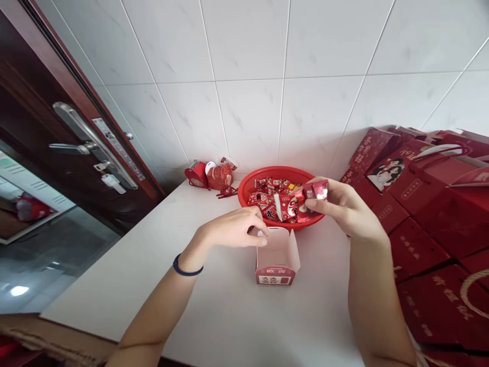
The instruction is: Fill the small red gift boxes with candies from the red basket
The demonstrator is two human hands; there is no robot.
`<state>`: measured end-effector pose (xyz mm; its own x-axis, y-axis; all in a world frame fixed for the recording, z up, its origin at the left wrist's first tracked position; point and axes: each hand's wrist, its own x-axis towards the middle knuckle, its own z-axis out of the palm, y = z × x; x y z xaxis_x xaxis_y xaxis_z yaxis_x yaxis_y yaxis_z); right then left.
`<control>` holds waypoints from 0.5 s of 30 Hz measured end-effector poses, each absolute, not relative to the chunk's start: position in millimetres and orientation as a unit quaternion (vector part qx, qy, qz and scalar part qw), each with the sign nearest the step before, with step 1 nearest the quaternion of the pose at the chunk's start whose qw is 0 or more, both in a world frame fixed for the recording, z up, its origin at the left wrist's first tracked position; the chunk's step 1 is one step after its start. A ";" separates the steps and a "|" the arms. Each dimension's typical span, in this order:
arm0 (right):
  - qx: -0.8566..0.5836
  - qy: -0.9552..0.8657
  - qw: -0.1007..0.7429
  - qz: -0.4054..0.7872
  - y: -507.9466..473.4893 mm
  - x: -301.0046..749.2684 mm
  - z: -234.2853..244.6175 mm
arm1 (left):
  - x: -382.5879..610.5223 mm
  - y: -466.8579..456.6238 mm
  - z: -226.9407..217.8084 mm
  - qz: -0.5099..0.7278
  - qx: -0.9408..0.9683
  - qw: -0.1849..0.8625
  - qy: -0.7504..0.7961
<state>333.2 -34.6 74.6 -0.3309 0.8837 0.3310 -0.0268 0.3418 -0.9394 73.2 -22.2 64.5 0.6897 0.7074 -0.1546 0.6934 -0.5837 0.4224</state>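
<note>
A small open red and white gift box (276, 260) stands on the white table (214, 306). My left hand (235, 229) rests on the box's left rim, fingers curled against its flap. My right hand (340, 206) is raised above and to the right of the box, pinching a bunch of red wrapped sweets (305, 201). Just behind the box sits a red plastic basket (248, 191) filled with several more wrapped sweets (269, 196).
A pile of red gift bags and boxes (428, 214) fills the right side. Small red trinkets (212, 177) lie by the tiled wall. A dark door with a metal handle (82, 140) stands at left. A cardboard edge (46, 341) shows at lower left.
</note>
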 end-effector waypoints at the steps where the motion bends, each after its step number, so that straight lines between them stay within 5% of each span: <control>1: -0.323 -0.681 0.457 0.473 -38.5 331.6 75.1 | 71.5 -23.3 62.4 0.001 0.886 0.235 0.399; 10: -0.333 -0.851 0.206 0.351 -48.2 300.6 63.9 | 63.9 -12.8 52.7 -0.015 0.877 0.364 0.313; 15: -0.337 -0.857 0.206 0.329 -46.5 295.4 60.1 | 58.8 -9.1 41.9 0.007 0.867 0.401 0.294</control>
